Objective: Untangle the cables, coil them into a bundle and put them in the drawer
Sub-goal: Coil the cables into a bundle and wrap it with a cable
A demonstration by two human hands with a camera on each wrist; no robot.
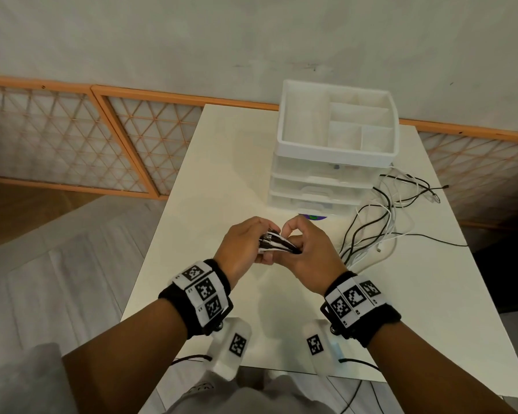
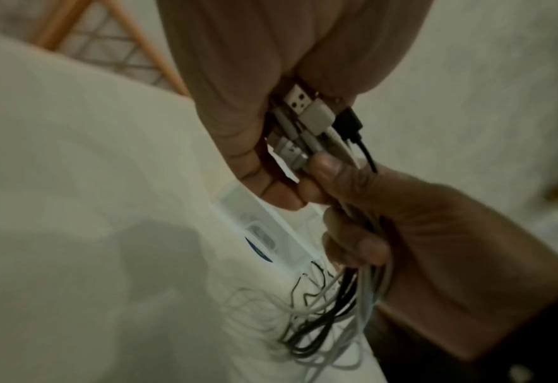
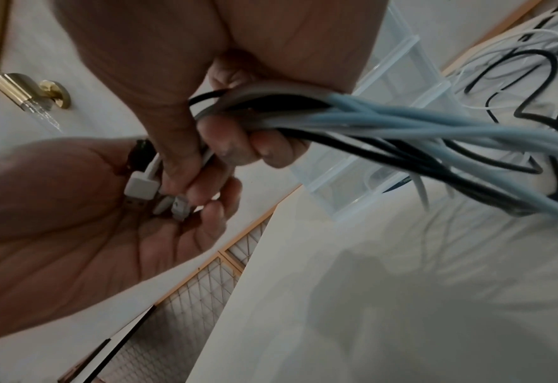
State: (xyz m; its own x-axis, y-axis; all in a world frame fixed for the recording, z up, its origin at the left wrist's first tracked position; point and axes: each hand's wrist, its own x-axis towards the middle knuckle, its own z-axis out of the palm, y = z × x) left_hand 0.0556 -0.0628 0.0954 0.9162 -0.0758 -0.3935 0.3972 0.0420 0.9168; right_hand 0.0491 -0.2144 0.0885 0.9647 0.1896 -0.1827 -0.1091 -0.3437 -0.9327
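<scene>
Wall-mounted brass fixture (image 3: 31,94), right-wrist view only

My white desk (image 1: 210,186) stands against an orange-framed lattice panel (image 1: 72,138); a brass fitting (image 3: 31,93) sticks out from the wall.

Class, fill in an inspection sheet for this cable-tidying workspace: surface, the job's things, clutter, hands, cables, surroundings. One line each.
Surface: white table, lit from above, hand shadows on it.
Job's things: white drawer unit at the far side, drawers closed, with an open divided tray on top.
Clutter: a round purple sticker at the unit's foot.
Hands: left hand holds the plug ends; right hand grips the gathered cables.
Cables: black and white cables, bunched at the hands, the rest trailing loose and uncoiled on the table's right side.
Surroundings: plain wall, orange-framed lattice panels, wooden floor.
</scene>
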